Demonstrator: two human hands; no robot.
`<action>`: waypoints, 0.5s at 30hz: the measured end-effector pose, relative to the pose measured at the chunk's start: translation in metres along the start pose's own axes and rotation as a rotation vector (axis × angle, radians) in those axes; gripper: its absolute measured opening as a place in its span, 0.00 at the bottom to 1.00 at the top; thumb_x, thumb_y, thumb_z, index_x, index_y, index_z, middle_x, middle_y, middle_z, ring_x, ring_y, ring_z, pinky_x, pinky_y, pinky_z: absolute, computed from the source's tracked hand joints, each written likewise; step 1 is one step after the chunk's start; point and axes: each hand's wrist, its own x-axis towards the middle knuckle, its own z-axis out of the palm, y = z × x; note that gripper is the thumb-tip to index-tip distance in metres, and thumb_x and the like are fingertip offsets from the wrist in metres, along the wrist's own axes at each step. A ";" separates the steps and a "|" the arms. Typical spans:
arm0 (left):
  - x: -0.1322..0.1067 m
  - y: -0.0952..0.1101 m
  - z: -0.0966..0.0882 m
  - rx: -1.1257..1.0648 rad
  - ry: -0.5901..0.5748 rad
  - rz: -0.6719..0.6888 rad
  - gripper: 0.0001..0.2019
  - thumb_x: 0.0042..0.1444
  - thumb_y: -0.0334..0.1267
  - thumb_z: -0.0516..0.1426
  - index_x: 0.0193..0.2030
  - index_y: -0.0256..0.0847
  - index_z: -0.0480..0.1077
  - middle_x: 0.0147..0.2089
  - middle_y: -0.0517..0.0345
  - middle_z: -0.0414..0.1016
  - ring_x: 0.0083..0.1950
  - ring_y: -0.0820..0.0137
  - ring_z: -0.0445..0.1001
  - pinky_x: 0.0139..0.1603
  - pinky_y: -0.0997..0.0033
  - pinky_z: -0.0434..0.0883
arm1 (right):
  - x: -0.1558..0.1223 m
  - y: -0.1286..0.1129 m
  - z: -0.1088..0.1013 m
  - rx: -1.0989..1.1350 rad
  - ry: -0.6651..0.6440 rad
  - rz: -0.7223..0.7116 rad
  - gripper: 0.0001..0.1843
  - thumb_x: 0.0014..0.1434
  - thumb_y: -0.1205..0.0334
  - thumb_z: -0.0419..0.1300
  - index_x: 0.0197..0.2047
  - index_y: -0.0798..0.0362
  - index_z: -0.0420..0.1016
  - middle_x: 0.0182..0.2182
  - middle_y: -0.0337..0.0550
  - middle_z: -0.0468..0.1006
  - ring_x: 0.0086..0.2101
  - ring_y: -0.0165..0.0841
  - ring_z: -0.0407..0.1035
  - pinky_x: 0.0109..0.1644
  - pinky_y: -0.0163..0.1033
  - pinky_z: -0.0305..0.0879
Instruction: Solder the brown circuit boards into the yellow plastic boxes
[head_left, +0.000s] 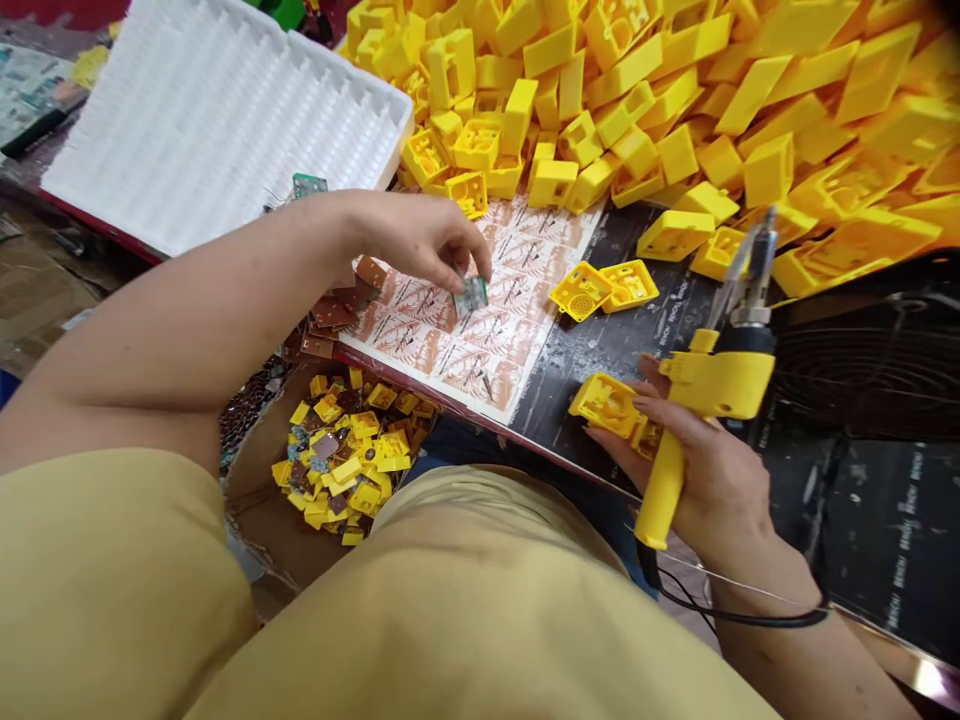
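My left hand (427, 240) pinches a small green circuit board (472, 294) between thumb and fingers, over the printed sheet (487, 375) on the bench. My right hand (720, 480) is closed around a yellow soldering gun (720, 375), its metal tip pointing up and away from me. The same hand also grips an open yellow plastic case (606, 402), with the hollow inside facing up. Ahead of the right hand, two more open case halves, one with a round speaker grille (581, 292) and one beside it (630, 286), lie touching on the black bench top.
A large heap of yellow cases (637, 110) fills the back right. A ribbed white foam tray (232, 110) lies at the back left, with brown board pieces (337, 310) nearer me. Below the bench edge, a carton (255, 500) holds yellow parts. A cable (780, 618) crosses my right wrist.
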 end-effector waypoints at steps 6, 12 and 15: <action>0.003 0.067 0.023 0.246 -0.036 0.240 0.20 0.49 0.25 0.56 0.43 0.53 0.81 0.56 0.61 0.78 0.62 0.61 0.71 0.69 0.53 0.60 | 0.018 -0.010 0.000 0.054 -0.023 -0.189 0.20 0.61 0.60 0.66 0.54 0.48 0.67 0.50 0.47 0.79 0.51 0.41 0.75 0.53 0.46 0.76; -0.030 0.055 0.053 0.028 0.563 -0.122 0.20 0.64 0.44 0.49 0.57 0.42 0.73 0.54 0.52 0.79 0.55 0.61 0.76 0.58 0.58 0.70 | 0.016 -0.006 -0.005 0.089 0.031 -0.176 0.25 0.57 0.57 0.69 0.54 0.50 0.66 0.49 0.49 0.79 0.53 0.43 0.74 0.58 0.49 0.72; -0.045 0.054 0.069 0.116 0.638 -0.277 0.25 0.63 0.58 0.49 0.48 0.40 0.76 0.48 0.49 0.80 0.54 0.55 0.75 0.59 0.52 0.68 | 0.015 -0.006 -0.007 0.090 0.065 -0.189 0.27 0.56 0.58 0.70 0.54 0.51 0.65 0.44 0.48 0.80 0.52 0.41 0.75 0.57 0.47 0.71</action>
